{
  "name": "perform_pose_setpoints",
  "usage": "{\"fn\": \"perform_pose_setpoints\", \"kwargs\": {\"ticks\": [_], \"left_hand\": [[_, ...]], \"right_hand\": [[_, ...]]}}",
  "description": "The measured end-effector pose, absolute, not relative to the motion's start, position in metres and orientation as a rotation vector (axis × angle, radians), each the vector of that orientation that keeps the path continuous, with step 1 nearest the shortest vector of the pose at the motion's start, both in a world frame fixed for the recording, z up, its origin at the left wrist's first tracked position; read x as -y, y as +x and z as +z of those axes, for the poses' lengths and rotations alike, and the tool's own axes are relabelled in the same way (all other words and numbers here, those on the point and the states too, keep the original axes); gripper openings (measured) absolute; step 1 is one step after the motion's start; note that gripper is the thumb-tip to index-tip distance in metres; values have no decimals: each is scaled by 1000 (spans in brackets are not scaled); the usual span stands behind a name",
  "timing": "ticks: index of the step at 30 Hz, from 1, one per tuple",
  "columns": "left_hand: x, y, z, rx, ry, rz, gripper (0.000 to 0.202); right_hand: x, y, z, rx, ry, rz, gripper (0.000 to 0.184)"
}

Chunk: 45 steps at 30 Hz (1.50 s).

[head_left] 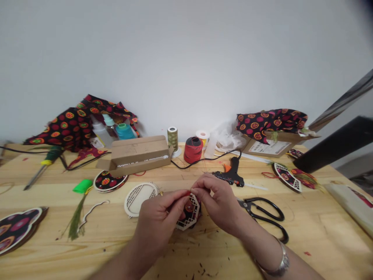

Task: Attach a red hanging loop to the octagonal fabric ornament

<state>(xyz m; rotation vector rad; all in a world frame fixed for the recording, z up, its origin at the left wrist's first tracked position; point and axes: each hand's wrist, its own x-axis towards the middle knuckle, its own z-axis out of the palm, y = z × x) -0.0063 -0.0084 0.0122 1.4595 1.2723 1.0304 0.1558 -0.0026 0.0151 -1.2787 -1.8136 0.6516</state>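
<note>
My left hand (159,217) and my right hand (220,202) meet over the middle of the wooden table (314,229). Both pinch a thin red cord (186,193) between their fingertips. Just under the fingers lies a small hexagonal ornament (189,216) with a white lattice frame over dark patterned cloth. A silver bracelet (281,264) circles my right wrist.
A round white lattice piece (139,198) lies left of my hands; black scissors (266,216) and a black glue gun (230,175) lie right. Behind stand a cardboard box (136,155), a red spool (193,149), a green-gold spool (172,139), patterned fabric (78,120) and more ornaments (287,177).
</note>
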Motion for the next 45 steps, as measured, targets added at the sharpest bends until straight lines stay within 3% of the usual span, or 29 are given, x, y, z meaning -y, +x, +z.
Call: {"fn": "perform_pose_setpoints", "kwargs": {"ticks": [28, 36, 38, 42, 45], "left_hand": [[-2, -10, 10, -899, 805, 846, 10], [-5, -13, 11, -955, 766, 970, 10], [-5, -13, 11, -955, 756, 974, 10], [-4, -11, 11, -957, 764, 968, 10], [-3, -10, 10, -961, 771, 972, 9]], "right_hand": [[2, 153, 20, 1803, -1208, 649, 15], [44, 237, 31, 2189, -1956, 5, 13], [64, 266, 13, 2217, -2063, -18, 12], [89, 297, -24, 2197, -2170, 2, 41], [91, 293, -26, 2179, -2213, 56, 40]]}}
